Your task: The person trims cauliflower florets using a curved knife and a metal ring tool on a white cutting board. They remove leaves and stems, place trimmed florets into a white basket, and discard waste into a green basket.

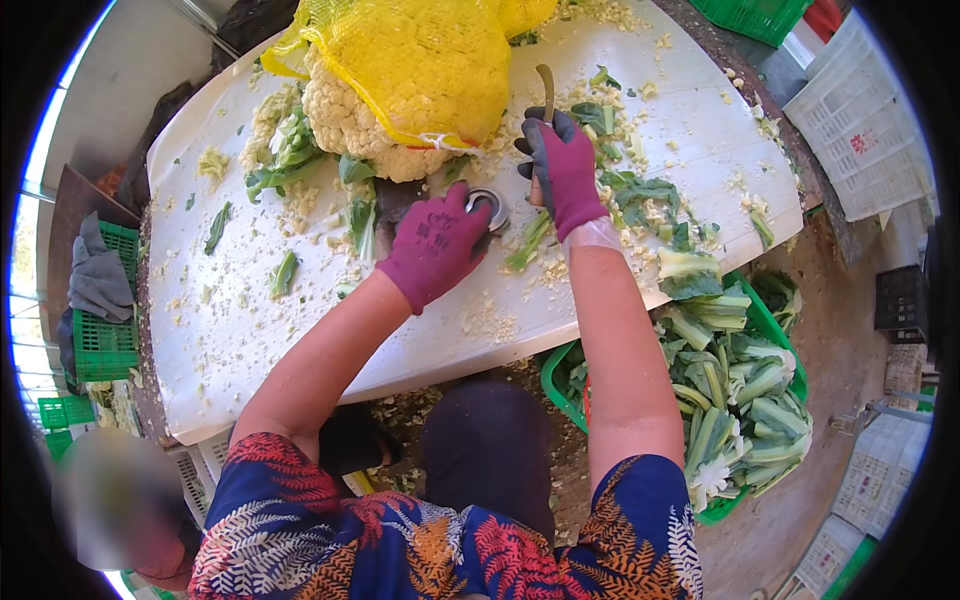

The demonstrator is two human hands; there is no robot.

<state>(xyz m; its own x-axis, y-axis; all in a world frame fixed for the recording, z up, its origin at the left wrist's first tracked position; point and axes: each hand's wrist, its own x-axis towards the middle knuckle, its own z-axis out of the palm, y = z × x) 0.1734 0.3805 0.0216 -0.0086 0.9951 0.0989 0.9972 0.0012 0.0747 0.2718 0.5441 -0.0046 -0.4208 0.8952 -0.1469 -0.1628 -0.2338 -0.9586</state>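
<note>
My left hand (442, 244), in a maroon glove with a dark coated palm, is curled over a round metal-rimmed object (491, 208) on the white tabletop; its fingers hide part of it. Just beyond lies a dark flat piece (397, 201), partly covered by the hand. My right hand (559, 165), gloved alike, grips a small knife by its wooden handle, with the curved blade (547, 84) pointing away from me. In front of both hands sits a large cauliflower head (349, 112), partly inside a yellow mesh bag (427, 67).
Leaf scraps (637, 195) and crumbs litter the white table (225, 345). Below its right edge, a green crate (556, 379) overflows with cauliflower leaves (720, 382). A grey cloth (97, 274) hangs on a green crate at left. White crates (862, 127) stand right. Another person (120, 502) is lower left.
</note>
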